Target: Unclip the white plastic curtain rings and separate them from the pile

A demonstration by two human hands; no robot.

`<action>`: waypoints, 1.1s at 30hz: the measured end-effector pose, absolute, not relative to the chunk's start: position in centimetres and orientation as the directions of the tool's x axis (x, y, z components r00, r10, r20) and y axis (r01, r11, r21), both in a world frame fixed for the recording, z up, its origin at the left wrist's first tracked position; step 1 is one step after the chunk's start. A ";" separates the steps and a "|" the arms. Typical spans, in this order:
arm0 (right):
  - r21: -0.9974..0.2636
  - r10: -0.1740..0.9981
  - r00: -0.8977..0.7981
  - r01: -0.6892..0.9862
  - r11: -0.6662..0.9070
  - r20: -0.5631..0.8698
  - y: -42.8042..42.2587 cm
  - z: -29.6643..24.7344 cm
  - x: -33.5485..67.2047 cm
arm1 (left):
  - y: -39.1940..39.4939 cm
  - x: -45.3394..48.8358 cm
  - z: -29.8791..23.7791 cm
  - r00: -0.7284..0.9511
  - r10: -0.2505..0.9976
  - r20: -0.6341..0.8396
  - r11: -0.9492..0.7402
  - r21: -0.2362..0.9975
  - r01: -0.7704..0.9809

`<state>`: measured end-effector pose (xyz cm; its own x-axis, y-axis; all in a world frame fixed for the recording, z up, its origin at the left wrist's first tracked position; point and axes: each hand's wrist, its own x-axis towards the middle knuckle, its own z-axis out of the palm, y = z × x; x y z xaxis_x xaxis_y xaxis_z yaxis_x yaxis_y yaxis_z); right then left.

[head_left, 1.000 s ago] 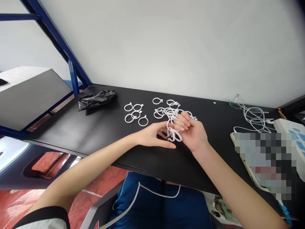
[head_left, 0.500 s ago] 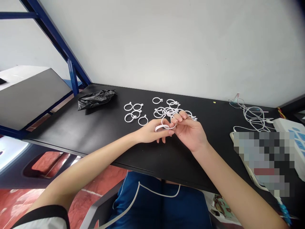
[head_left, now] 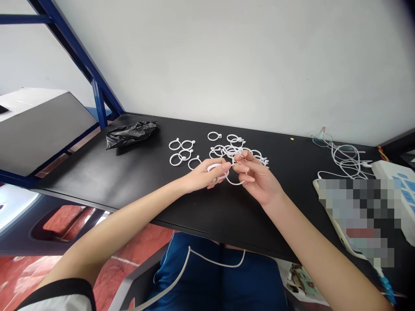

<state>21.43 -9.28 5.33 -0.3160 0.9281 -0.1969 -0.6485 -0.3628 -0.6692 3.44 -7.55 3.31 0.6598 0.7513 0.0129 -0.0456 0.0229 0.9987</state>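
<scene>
Above the middle of the black desk (head_left: pixel 136 181), my two hands meet fingertip to fingertip. My left hand (head_left: pixel 207 175) pinches a white plastic ring (head_left: pixel 216 167). My right hand (head_left: pixel 257 177) pinches another white ring (head_left: pixel 234 181) that hangs between the two hands. Just behind the hands lies a tangled heap of white rings (head_left: pixel 233 151). A small group of separate white rings (head_left: pixel 183 153) lies flat on the desk to the left of the heap.
A crumpled black plastic bag (head_left: pixel 131 134) lies at the desk's back left. White cables (head_left: pixel 345 157) and a white power strip (head_left: pixel 397 181) sit at the right, beside a blurred flat object (head_left: pixel 356 216). Blue metal frame bars (head_left: pixel 97 101) rise at the left.
The bunch of rings that hung from my right hand a second ago is gone from it. Both hands rose slightly and each now pinches a ring.
</scene>
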 end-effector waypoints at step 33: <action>-0.595 0.954 -0.095 -0.763 -0.254 -0.285 -8.5 5.9 22.4 | -6.9 2.6 3.4 0.507 0.842 0.183 -0.380 0.869 0.317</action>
<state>22.38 -8.47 5.93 -0.0949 0.9538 -0.2850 -0.7630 -0.2536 -0.5946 2.61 -6.86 3.39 0.5073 0.8420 0.1832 0.3170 -0.3801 0.8689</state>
